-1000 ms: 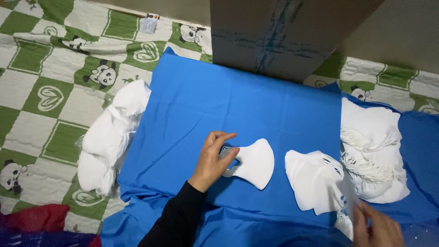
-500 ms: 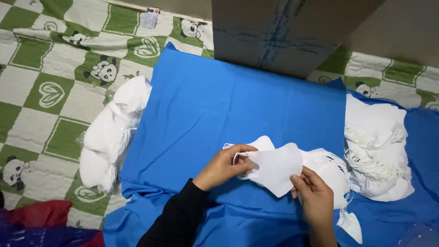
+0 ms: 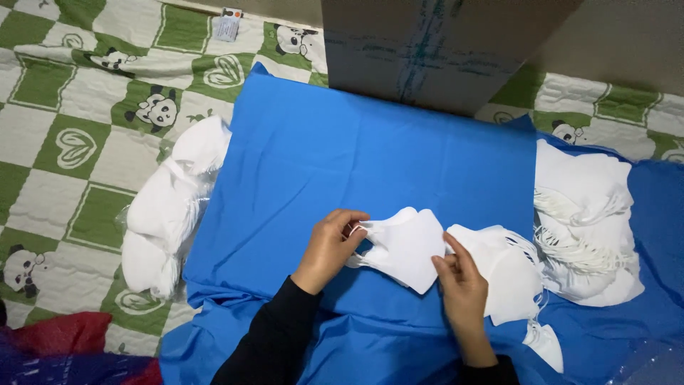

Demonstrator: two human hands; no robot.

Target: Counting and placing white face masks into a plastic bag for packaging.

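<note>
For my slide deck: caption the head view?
Both hands hold a white mask over blue cloth, mask piles alongside.

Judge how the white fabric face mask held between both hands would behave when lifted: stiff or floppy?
The white fabric face mask probably flexes yet keeps its curved shape between left hand and right hand. Likely very light, pinched only at its edges. Its thin ear loops look floppy.

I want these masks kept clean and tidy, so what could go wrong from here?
1. Both bare hands, left and right, pinch the white mask by its fabric, so they may soil it.
2. The ear loops in the right pile lie loose and could tangle.
3. The left stack sits half off the blue cloth and might slide onto the quilt.
</note>
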